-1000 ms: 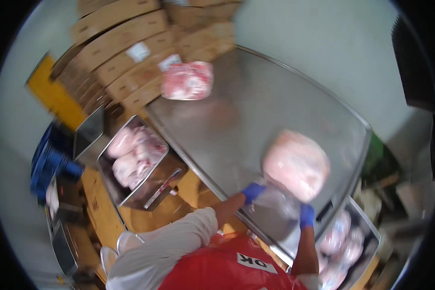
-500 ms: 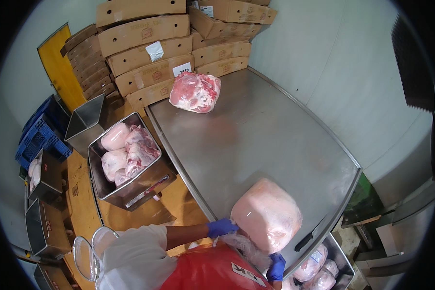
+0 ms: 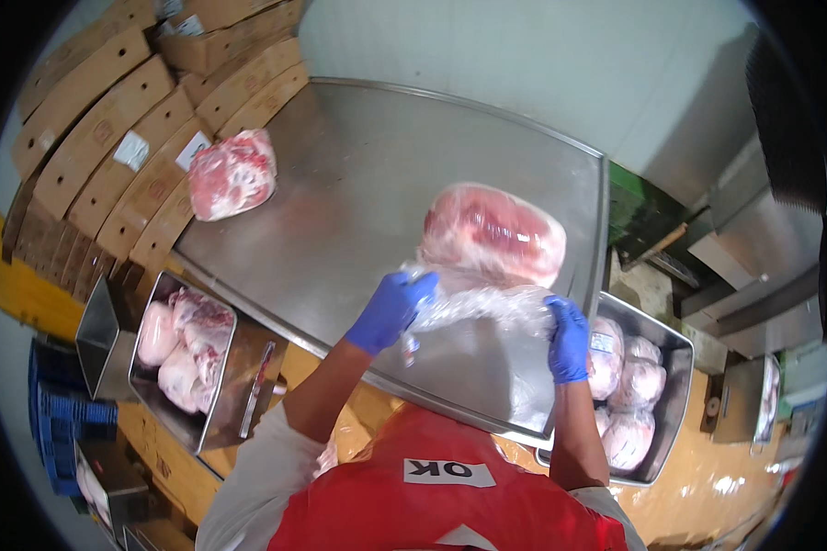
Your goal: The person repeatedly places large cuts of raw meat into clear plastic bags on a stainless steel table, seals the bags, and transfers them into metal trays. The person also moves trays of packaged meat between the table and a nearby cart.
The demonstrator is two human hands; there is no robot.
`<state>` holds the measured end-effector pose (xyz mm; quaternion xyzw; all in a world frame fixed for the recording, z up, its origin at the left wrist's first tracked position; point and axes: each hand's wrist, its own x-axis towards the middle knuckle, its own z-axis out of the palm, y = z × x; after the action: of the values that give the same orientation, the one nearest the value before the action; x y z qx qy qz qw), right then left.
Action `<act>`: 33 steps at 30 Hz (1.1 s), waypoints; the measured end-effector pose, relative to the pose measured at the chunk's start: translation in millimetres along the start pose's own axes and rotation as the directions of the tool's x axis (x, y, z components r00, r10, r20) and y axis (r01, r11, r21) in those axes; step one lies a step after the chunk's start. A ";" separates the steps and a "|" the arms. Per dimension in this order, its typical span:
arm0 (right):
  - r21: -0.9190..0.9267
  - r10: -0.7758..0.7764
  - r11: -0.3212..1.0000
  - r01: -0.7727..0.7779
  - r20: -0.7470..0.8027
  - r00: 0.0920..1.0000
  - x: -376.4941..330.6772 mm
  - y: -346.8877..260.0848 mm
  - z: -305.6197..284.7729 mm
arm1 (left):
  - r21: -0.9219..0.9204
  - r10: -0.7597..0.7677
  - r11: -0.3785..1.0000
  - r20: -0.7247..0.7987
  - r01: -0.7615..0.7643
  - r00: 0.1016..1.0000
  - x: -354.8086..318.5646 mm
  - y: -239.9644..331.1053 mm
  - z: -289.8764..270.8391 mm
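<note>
Both my hands wear blue gloves and grip a clear plastic wrap (image 3: 487,308) stretched between them. My left hand (image 3: 393,309) is closed on its left end, and my right hand (image 3: 568,340) pinches the right end. Just beyond the wrap, a large block of meat (image 3: 494,230) lies on the steel table (image 3: 358,202), its pink-red face up. The wrap reaches up to the meat's near side; whether it still covers part of the meat I cannot tell. A second meat piece (image 3: 233,176), bare and red with white fat, sits at the table's far left edge.
Stacked cardboard boxes (image 3: 110,151) stand at the far left. Left of the table, a steel bin (image 3: 202,427) holds unwrapped meat; another steel bin (image 3: 675,413) at the right holds several wrapped pieces. Blue crates (image 3: 64,418) are at the left. A raised rim (image 3: 606,216) borders the table.
The meat block has turned over, from its pale side to its red side, and lies farther from me. My hands have moved apart, drawing the wrap between them. My view has swung right.
</note>
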<state>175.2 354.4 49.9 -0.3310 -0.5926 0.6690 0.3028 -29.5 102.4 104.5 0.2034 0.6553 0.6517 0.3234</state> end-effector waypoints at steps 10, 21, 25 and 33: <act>-0.085 -0.083 0.991 0.106 0.235 0.968 -89.4 -30.0 -10.4 | -0.151 -0.210 0.973 -0.245 0.177 0.947 -117.8 -17.4 -57.0; -0.483 0.150 0.855 0.189 0.579 0.801 -167.5 28.6 -37.7 | -0.023 -0.256 0.959 -0.490 0.281 0.833 -157.3 -77.3 -100.8; -0.433 -0.280 0.688 0.583 0.582 0.763 -130.1 6.7 -0.9 | 0.020 0.061 0.998 -0.632 -0.063 0.772 -131.9 -44.9 -96.6; -0.703 -0.150 0.455 0.547 0.545 0.825 -71.1 -3.3 30.4 | 0.171 0.143 0.984 -0.551 -0.056 0.822 -63.1 13.1 -40.0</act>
<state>193.4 280.0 61.5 -0.1545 -0.9424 0.2753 0.1103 -14.4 31.0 125.1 0.0604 0.7560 0.6484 0.0662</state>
